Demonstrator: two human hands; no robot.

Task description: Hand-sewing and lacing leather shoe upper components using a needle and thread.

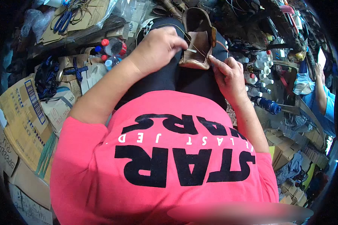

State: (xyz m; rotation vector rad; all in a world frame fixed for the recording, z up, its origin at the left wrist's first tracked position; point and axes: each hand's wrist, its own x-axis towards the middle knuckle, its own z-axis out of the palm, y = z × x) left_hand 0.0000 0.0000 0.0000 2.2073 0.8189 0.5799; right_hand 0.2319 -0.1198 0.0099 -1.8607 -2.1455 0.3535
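A brown leather shoe (197, 39) rests on my lap across my dark trousers, with its open top facing up. Thin strands of thread (199, 50) cross its lining, beside a small white strip (192, 50). My left hand (159, 47) hovers at the shoe's left edge with thumb and forefinger pinched together. What they hold, if anything, is too fine to make out. My right hand (229, 73) grips the shoe's near right edge, its fingertips on the rim and the other fingers curled.
Plastic bottles (264, 69) crowd the right side, and more bottles (112, 48) stand at the left. Cardboard boxes (20, 120) line the left edge. A wooden beam (82, 35) lies at upper left. Another person's arm (320, 88) shows at far right.
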